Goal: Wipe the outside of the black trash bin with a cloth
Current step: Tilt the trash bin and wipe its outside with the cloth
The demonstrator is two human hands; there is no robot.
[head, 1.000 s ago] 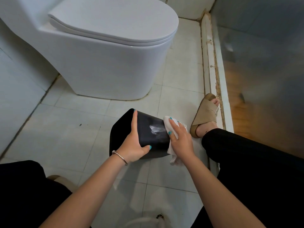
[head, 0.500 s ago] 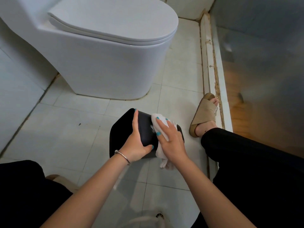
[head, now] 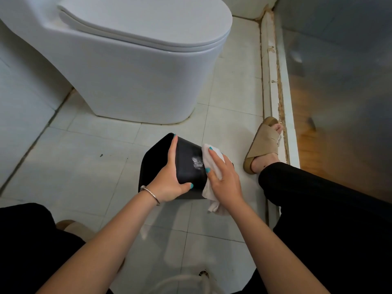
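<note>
The black trash bin (head: 186,166) lies tipped on its side on the tiled floor, its base turned toward me. My left hand (head: 169,179) grips the bin's left edge, fingers over the top and thumb across the base. My right hand (head: 222,177) presses a white cloth (head: 212,164) flat against the right part of the bin. A pale smear shows on the black surface just left of the cloth. The cloth's lower end hangs below my right palm.
A white toilet (head: 131,66) stands just behind the bin. My right foot in a tan sandal (head: 263,143) rests by a white threshold strip (head: 273,81) on the right. My black-trousered knees flank the view. A floor drain (head: 203,273) sits near the bottom.
My right hand slid the cloth leftward over the bin, then back to the right, uncovering the pale smear again. The left hand and bin stayed put.
</note>
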